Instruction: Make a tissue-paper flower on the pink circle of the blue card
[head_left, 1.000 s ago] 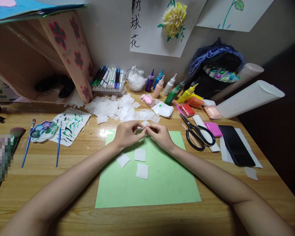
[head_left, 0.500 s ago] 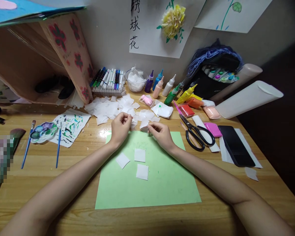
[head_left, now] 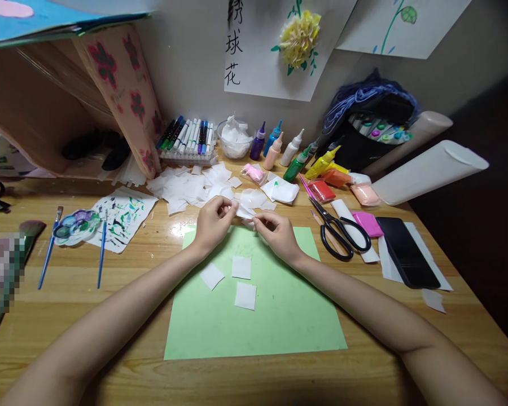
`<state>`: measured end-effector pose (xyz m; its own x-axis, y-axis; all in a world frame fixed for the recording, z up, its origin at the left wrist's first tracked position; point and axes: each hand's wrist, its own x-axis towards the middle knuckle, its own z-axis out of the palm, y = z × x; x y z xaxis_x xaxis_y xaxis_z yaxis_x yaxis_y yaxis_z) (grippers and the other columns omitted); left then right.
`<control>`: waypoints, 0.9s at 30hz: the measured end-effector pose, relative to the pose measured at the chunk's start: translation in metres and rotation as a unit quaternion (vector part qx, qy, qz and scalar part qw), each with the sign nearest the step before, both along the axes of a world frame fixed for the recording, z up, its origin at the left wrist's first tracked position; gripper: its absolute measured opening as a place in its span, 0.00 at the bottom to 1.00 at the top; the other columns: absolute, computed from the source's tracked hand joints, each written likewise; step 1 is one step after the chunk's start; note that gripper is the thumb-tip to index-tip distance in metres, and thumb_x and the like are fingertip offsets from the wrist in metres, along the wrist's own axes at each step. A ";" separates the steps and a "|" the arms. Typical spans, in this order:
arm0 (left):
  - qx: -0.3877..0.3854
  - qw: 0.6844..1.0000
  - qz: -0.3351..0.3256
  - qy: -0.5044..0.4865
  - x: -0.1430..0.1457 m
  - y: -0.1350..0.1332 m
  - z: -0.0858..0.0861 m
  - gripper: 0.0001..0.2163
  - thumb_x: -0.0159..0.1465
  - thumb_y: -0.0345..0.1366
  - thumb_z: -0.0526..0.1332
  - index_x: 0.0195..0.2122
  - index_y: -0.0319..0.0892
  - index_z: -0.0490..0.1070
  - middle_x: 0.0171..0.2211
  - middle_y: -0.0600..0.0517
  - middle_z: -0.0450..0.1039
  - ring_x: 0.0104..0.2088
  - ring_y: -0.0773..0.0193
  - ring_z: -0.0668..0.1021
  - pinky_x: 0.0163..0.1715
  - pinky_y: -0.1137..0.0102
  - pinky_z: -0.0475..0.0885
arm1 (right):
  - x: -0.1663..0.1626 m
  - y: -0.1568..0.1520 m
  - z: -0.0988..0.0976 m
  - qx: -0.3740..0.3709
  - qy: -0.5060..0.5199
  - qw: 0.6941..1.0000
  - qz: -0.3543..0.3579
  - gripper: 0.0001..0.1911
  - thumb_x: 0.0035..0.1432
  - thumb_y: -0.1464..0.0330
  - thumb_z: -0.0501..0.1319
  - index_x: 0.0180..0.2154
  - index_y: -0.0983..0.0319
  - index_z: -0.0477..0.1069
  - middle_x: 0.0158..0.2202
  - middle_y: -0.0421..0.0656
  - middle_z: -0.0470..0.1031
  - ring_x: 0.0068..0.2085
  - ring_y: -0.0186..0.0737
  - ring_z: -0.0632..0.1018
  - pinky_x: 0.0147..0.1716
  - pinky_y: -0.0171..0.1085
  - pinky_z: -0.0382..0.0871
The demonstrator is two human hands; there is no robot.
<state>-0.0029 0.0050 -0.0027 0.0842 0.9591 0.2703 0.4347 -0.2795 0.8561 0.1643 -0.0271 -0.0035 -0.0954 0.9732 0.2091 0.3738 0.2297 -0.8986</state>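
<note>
My left hand (head_left: 213,221) and my right hand (head_left: 277,233) meet over the far edge of a light green sheet of paper (head_left: 279,316). Both pinch a small white tissue piece (head_left: 244,212) stretched between their fingertips. Three white paper squares (head_left: 238,278) lie on the green sheet just below my hands. A heap of white paper squares (head_left: 190,185) covers the table right behind my fingers.
Black scissors (head_left: 339,230), a black phone (head_left: 407,250) and coloured clay packs (head_left: 366,221) lie to the right. Paint bottles (head_left: 279,149) and a marker rack (head_left: 188,138) stand at the wall. Brushes (head_left: 102,248) and a paint-stained sheet (head_left: 121,214) lie on the left. White rolls (head_left: 432,169) lean at the right.
My hands parted and my left hand reached back to the paper heap; now both hands are together again with a white piece pinched between them.
</note>
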 end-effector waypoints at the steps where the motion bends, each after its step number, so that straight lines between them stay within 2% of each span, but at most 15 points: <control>1: -0.006 1.000 0.006 -0.016 0.000 0.000 0.000 0.10 0.60 0.40 0.58 0.26 0.40 0.66 0.21 0.57 0.59 0.22 0.71 0.62 0.23 0.74 0.57 | 0.000 0.000 0.000 -0.005 0.006 1.000 -0.005 0.09 0.56 0.67 0.57 0.28 0.64 0.73 0.25 0.41 0.71 0.26 0.33 0.67 0.26 0.33 0.58; 5: -0.021 0.997 0.036 -0.065 -0.002 0.004 -0.001 0.10 0.60 0.40 0.57 0.26 0.40 0.64 0.20 0.57 0.59 0.21 0.71 0.62 0.22 0.74 0.57 | 0.001 0.003 -0.002 -0.028 0.035 0.999 -0.023 0.09 0.55 0.66 0.57 0.28 0.65 0.72 0.23 0.40 0.69 0.25 0.32 0.66 0.25 0.33 0.58; 8: -0.024 0.992 0.100 -0.078 -0.005 0.009 -0.006 0.10 0.61 0.40 0.56 0.26 0.41 0.62 0.21 0.57 0.60 0.22 0.71 0.63 0.23 0.74 0.59 | 0.001 0.003 -0.002 -0.039 0.042 0.998 -0.028 0.10 0.55 0.66 0.58 0.27 0.65 0.71 0.23 0.40 0.69 0.24 0.32 0.66 0.24 0.33 0.58; 11: 0.003 0.985 0.163 -0.047 -0.007 0.012 -0.008 0.06 0.61 0.38 0.57 0.33 0.41 0.65 0.28 0.54 0.65 0.26 0.70 0.66 0.29 0.72 0.63 | 0.000 0.003 0.000 -0.044 0.038 0.998 -0.027 0.10 0.54 0.65 0.58 0.26 0.64 0.71 0.22 0.39 0.68 0.24 0.32 0.65 0.25 0.33 0.58; 13: 0.051 0.984 0.172 -0.012 -0.006 0.009 -0.006 0.10 0.59 0.36 0.59 0.41 0.41 0.65 0.36 0.50 0.66 0.30 0.68 0.68 0.32 0.71 0.65 | 0.000 0.004 0.000 -0.047 0.034 0.998 -0.024 0.11 0.54 0.65 0.58 0.25 0.64 0.71 0.22 0.40 0.69 0.25 0.32 0.65 0.25 0.33 0.58; 15: 0.103 0.987 0.121 0.033 -0.003 0.002 -0.001 0.10 0.59 0.35 0.60 0.42 0.41 0.66 0.38 0.49 0.65 0.34 0.66 0.69 0.34 0.70 0.65 | 0.000 0.004 0.000 -0.049 0.033 0.998 -0.018 0.11 0.54 0.64 0.58 0.25 0.64 0.71 0.23 0.40 0.69 0.25 0.32 0.66 0.26 0.33 0.59; 17: 0.133 0.987 0.021 0.083 0.000 -0.005 0.004 0.05 0.60 0.35 0.59 0.36 0.42 0.69 0.33 0.51 0.67 0.35 0.65 0.69 0.34 0.70 0.65 | 0.000 0.004 -0.001 -0.047 0.034 0.998 -0.004 0.11 0.55 0.64 0.57 0.25 0.64 0.71 0.23 0.40 0.70 0.26 0.33 0.67 0.26 0.33 0.59; 19: 0.144 0.981 -0.055 0.120 0.003 -0.009 0.006 0.04 0.60 0.35 0.59 0.32 0.43 0.72 0.30 0.52 0.67 0.34 0.65 0.70 0.34 0.70 0.65 | 0.000 0.004 -0.001 -0.045 0.041 0.998 0.012 0.11 0.56 0.64 0.57 0.27 0.64 0.71 0.25 0.40 0.70 0.26 0.33 0.68 0.27 0.33 0.59; 21: 0.144 0.977 -0.077 0.133 0.004 -0.011 0.006 0.04 0.60 0.35 0.59 0.33 0.43 0.73 0.30 0.52 0.68 0.34 0.65 0.70 0.33 0.70 0.65 | 0.000 0.004 -0.002 -0.048 0.047 0.997 0.022 0.11 0.57 0.64 0.56 0.28 0.64 0.72 0.25 0.41 0.71 0.27 0.33 0.69 0.27 0.33 0.60; 27: 0.123 0.982 -0.077 0.120 0.003 -0.010 0.006 0.06 0.59 0.37 0.60 0.31 0.42 0.74 0.27 0.52 0.68 0.31 0.65 0.70 0.29 0.71 0.64 | 0.001 0.003 -0.002 -0.037 0.034 0.998 0.034 0.12 0.57 0.64 0.56 0.27 0.64 0.72 0.26 0.41 0.71 0.28 0.33 0.69 0.28 0.33 0.60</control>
